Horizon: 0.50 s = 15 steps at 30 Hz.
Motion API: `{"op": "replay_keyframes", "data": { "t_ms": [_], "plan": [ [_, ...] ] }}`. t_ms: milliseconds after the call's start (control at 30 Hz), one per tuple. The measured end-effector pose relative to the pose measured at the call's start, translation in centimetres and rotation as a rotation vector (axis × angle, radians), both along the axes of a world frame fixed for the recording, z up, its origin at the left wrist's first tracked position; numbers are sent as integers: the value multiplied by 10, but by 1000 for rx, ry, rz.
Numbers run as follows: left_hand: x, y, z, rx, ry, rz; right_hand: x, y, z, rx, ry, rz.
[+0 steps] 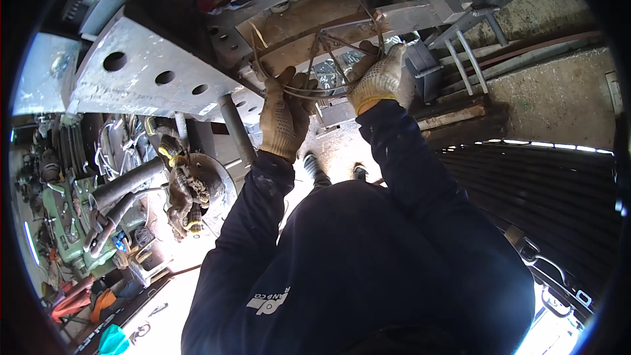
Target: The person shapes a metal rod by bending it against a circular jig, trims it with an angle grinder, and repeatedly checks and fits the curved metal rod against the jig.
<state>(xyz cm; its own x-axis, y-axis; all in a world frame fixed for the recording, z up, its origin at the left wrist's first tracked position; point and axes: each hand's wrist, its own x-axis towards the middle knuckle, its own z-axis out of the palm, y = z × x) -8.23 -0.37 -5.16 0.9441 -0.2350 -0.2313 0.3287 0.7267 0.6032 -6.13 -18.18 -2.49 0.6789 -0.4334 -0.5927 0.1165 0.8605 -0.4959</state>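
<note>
Both my hands wear off-white work gloves with dotted palms and yellow cuffs. Between them is a rounded frame of thin bent metal rods [323, 96], with straight rods crossing inside it, raised in front of a steel structure. My left hand [282, 115] is closed on the near left part of the curved rod. At the near right side, my right hand [381, 82] grips the same frame, its fingers partly hidden behind the rods and glove. A curved steel bar [407, 16] of the structure lies just beyond the wire frame.
A large steel plate with round holes [141, 95] stands at the left. Below it, dirty gloves [187, 190] rest by a round metal disc. A green machine [66, 223] is at far left. Dark corrugated sheeting [545, 184] and a rough wall [559, 92] are at right.
</note>
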Motion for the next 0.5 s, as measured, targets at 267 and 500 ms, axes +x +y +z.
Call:
{"op": "replay_keyframes", "data": {
  "t_ms": [267, 500],
  "plan": [
    [-10, -22, -5, -306, -62, 98, -2, 4, 23, 100, 111, -20],
    [-7, -21, -2, -304, -6, 116, -3, 9, -8, 85, 13, 17]
  ]
}}
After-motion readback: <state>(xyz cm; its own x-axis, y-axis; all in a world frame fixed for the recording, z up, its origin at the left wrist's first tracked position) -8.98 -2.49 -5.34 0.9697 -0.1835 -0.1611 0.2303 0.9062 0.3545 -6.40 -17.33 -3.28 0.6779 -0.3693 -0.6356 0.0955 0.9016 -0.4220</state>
